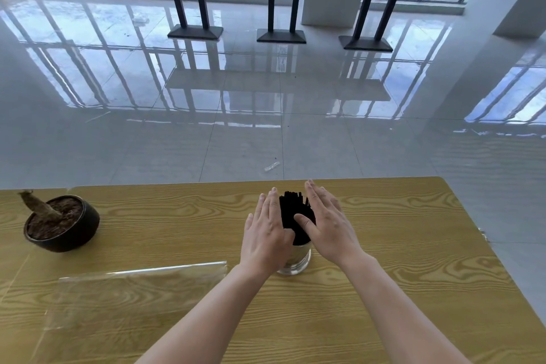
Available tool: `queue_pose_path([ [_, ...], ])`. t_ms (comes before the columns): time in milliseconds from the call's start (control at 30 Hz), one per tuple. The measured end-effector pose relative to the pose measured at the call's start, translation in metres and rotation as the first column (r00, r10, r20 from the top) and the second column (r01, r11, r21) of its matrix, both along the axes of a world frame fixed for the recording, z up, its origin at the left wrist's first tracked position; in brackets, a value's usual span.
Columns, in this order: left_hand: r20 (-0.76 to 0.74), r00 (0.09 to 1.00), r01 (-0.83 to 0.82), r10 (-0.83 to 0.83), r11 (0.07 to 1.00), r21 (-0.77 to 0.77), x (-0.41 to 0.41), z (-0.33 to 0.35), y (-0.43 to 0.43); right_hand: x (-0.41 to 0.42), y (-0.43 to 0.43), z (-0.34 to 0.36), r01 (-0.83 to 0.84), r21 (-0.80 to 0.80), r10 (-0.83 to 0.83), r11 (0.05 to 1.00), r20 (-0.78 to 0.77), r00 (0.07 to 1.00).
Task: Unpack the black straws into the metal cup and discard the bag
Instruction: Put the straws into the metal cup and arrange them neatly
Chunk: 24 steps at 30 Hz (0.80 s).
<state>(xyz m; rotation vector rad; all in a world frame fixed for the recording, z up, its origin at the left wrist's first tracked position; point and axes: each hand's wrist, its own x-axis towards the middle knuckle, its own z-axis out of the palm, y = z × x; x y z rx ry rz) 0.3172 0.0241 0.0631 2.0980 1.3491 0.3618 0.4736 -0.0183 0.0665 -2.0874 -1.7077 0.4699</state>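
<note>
Black straws [291, 211] stand in a metal cup [295, 260] on a wooden table [399, 275], flanked by two flat hands.

The left hand [267, 233] and right hand [328, 224] press straight fingers against the bundle's sides, gripping nothing. The clear bag [139, 292] lies flat to the left, near a dark plant pot [63, 223].
</note>
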Motion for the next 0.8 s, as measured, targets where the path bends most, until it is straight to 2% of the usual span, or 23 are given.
queue_pose_path([
  [133,-0.108,0.993,-0.058,0.056,0.998,-0.012,0.006,0.001,0.0,-0.001,0.0,-0.002,0.114,-0.083,-0.115,0.99,-0.008,0.993],
  [267,-0.186,0.982,-0.024,0.018,0.999,-0.031,0.008,-0.001,-0.003,-0.008,-0.001,-0.008,0.064,-0.17,-0.059,0.983,0.036,0.998],
  [800,-0.172,0.984,-0.052,0.039,0.996,-0.074,0.006,0.002,-0.003,-0.012,0.009,-0.003,0.072,-0.181,-0.077,0.981,-0.024,0.997],
])
